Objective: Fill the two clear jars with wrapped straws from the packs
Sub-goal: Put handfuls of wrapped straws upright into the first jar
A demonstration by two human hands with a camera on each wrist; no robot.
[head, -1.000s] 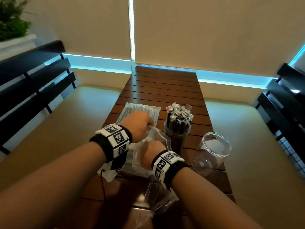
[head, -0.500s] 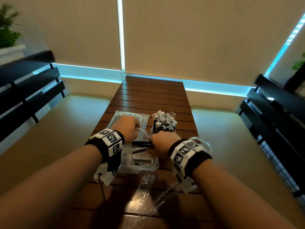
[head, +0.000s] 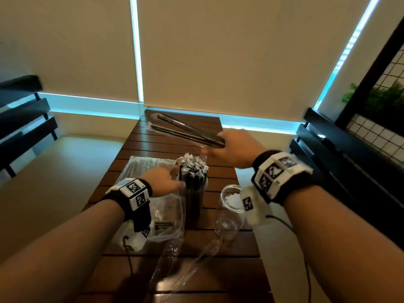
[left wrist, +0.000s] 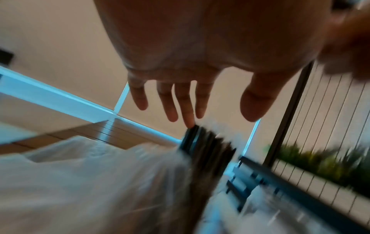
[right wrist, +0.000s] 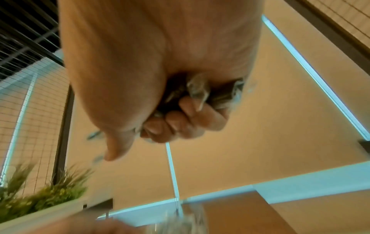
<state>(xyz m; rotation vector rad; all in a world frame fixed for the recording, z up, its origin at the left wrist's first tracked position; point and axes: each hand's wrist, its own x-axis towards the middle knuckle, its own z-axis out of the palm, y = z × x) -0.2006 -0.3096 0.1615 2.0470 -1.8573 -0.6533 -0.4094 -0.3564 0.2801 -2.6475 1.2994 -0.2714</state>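
Note:
My right hand (head: 231,147) is raised above the table and grips a bundle of black wrapped straws (head: 185,130) that points up and to the left; the right wrist view shows the fingers (right wrist: 184,120) curled round the wrapped straws (right wrist: 200,91). One clear jar (head: 193,189) stands packed with wrapped straws. An empty clear jar (head: 229,206) stands to its right, below my right wrist. My left hand (head: 164,182) hovers with straight fingers (left wrist: 170,102) just left of the full jar (left wrist: 206,147), above an opened straw pack (head: 166,217).
A sealed straw pack (head: 140,167) lies on the slatted wooden table (head: 175,143) behind my left hand. Crumpled clear wrapping (head: 172,261) lies near the front edge. Black benches (head: 24,119) flank the table, and a plant (head: 384,101) stands at the right.
My right hand has pulled a bundle of straws out of the opened pack and lifted it up and to the right. My left hand has let go of the pack and spread its fingers.

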